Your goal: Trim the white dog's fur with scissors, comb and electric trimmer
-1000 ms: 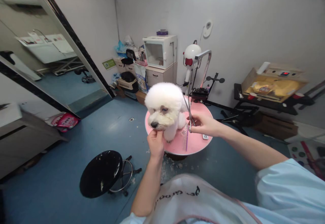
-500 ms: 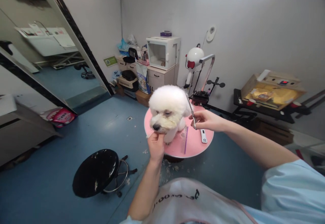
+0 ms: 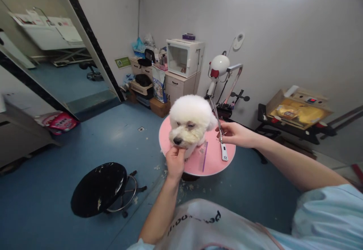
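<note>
A small white fluffy dog (image 3: 189, 119) stands on a round pink grooming table (image 3: 217, 159). My left hand (image 3: 175, 160) is closed, pinching the fur under the dog's chin. My right hand (image 3: 234, 134) is closed on a pair of silver scissors (image 3: 217, 118) whose blades point up beside the dog's right ear. A purple comb (image 3: 203, 156) and a white tool (image 3: 224, 152) lie on the pink tabletop near the dog.
A black round stool (image 3: 99, 189) stands at the lower left on the blue floor. White fur clippings lie under the table. A dryer on a stand (image 3: 217, 68), a white cabinet (image 3: 184, 59) and a bench with a cardboard box (image 3: 297, 108) line the far wall.
The view has shifted slightly left and down. My right hand with the scissors has moved a little to the right of the dog's head. My left hand keeps its hold under the chin.
</note>
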Tool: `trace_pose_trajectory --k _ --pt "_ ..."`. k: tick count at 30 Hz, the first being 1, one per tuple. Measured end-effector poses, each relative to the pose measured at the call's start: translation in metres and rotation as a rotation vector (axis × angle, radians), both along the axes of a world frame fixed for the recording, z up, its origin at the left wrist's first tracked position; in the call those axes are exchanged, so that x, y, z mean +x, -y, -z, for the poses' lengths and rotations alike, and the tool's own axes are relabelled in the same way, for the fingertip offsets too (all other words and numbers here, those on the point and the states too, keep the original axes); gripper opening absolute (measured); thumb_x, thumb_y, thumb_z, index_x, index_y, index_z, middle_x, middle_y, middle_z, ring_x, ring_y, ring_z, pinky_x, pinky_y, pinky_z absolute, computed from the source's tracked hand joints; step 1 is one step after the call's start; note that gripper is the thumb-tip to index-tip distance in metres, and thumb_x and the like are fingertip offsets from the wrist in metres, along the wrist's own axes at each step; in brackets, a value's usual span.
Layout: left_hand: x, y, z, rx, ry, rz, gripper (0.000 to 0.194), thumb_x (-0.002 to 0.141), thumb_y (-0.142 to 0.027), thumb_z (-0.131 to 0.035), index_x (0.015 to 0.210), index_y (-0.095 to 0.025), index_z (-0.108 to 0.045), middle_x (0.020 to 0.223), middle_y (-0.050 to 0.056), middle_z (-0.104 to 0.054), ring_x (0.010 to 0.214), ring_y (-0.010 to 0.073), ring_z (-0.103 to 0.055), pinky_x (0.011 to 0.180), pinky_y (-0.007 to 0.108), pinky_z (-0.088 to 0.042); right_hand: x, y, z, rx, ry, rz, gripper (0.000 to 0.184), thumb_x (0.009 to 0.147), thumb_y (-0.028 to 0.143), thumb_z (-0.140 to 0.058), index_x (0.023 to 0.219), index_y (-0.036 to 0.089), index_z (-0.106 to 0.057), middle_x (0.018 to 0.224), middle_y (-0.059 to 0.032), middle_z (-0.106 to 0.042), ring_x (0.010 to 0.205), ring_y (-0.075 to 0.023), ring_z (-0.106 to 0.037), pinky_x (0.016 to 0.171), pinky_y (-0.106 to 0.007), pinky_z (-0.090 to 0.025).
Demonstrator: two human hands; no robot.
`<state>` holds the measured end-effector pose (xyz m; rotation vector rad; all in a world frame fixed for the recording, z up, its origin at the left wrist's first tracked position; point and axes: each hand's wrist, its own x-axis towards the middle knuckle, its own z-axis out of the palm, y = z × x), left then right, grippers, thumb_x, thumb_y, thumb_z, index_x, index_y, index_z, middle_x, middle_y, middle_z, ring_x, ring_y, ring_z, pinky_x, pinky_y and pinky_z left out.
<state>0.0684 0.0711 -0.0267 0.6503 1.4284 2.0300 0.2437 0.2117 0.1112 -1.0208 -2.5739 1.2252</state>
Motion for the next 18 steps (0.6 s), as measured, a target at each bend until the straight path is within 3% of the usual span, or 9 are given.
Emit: trace_pose_trajectory --k 5,12,18 --pt "0.001 0.001 -0.009 0.005 -0.017 0.004 0.027 0.07 -0.037 -0.068 0.064 -0.011 -0.07 0.059 0.003 -0.063 0.056 0.0102 -0.052 0.056 0.019 -0.043 -0.001 0.01 0.006 0.081 0.029 0.053 0.028 0.064 0.023 -0.065 0.09 0.017 -0.063 0.078 -0.002 -0.066 0.074 -0.0168 -0.06 0.068 -0.026 -0.048" --pt "0.001 0.003 -0.021 0.008 0.004 -0.005 0.025 0.065 -0.036 -0.07 0.062 -0.011 -0.07 0.058 0.004 -0.064 0.054 0.0114 -0.053 0.053 0.02 -0.044 0.004 -0.003 0.0 -0.016 0.055 -0.015 0.034 0.065 0.026 -0.066 0.096 0.014 -0.064 0.077 -0.0016 -0.066 0.072 -0.0156 -0.06 0.065 -0.025 -0.047" --pt "-0.004 0.006 -0.014 0.041 -0.089 0.017 0.026 0.07 -0.037 -0.066 0.068 -0.011 -0.071 0.063 0.004 -0.066 0.058 0.0123 -0.056 0.058 0.021 -0.046 0.007 -0.017 -0.014 -0.162 0.132 -0.089 0.041 0.065 0.03 -0.07 0.102 0.013 -0.063 0.084 -0.0044 -0.069 0.077 -0.0174 -0.063 0.069 -0.026 -0.049"
